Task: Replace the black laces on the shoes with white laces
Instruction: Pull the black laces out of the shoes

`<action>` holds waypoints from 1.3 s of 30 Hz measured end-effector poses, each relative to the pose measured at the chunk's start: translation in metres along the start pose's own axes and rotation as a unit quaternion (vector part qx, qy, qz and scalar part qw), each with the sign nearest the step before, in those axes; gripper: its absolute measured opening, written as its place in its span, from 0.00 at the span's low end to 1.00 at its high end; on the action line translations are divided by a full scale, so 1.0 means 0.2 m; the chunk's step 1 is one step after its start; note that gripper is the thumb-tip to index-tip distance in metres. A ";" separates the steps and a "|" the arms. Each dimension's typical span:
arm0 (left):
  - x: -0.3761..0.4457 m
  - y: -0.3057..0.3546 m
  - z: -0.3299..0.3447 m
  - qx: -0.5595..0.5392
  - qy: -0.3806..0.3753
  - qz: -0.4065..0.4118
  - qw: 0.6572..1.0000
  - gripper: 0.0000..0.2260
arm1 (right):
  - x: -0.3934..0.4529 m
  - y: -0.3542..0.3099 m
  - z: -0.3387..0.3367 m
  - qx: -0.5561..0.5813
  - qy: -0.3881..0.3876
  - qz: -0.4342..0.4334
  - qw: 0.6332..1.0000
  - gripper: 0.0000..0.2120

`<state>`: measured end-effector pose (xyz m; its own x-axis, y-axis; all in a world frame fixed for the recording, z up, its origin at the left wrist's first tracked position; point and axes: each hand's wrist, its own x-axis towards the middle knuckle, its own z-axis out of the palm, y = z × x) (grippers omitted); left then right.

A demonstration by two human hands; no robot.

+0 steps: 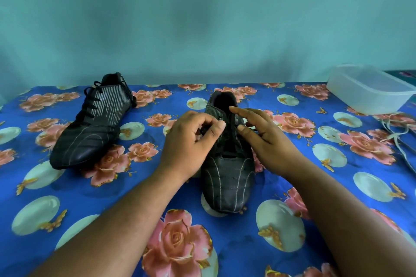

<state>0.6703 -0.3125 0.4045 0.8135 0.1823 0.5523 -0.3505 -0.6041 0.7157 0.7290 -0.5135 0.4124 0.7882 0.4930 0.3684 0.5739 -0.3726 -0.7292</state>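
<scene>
Left hand point(191, 139) first: from my feed its fingers and thumb are curled in a pinch on the black lace point(222, 141) of the near shoe point(227, 177), over the shoe's left side. Across the lacing, the right hand point(267, 139) lies with fingers loose and mostly straight, forefinger stretched toward the shoe's opening, thumb against the right edge of the lacing; I see it gripping nothing.

That near shoe stands upright near the middle of the bench point(67, 198), its long axis running almost straight away from me: toe toward the camera, heel and dark opening toward the wall. It is black with thin pale stripes curving over the toe.

Farther left and back, well apart from it, the second shoe point(90, 128) lies at a slant, toe toward the near left, heel toward the far right, its black lace point(89, 105) threaded in rows up the front.

At the right edge a bundle of white laces point(396, 132) lies loose on the cloth, and just behind it sits a clear plastic box point(369, 90).

Blue cloth with pink roses, pale discs and small gold butterflies covers the bench. Behind it rises a plain teal wall point(202, 18).
</scene>
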 end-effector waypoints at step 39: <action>0.05 -0.12 -0.07 0.080 0.052 -0.154 0.983 0.11 | 0.00 0.01 0.00 0.006 -0.012 0.011 1.000 0.21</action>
<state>0.6802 -0.2860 0.3981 0.8147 0.4490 0.3669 -0.0109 -0.6208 0.7839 0.7291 -0.5148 0.4115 0.7946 0.5037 0.3388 0.5542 -0.3741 -0.7436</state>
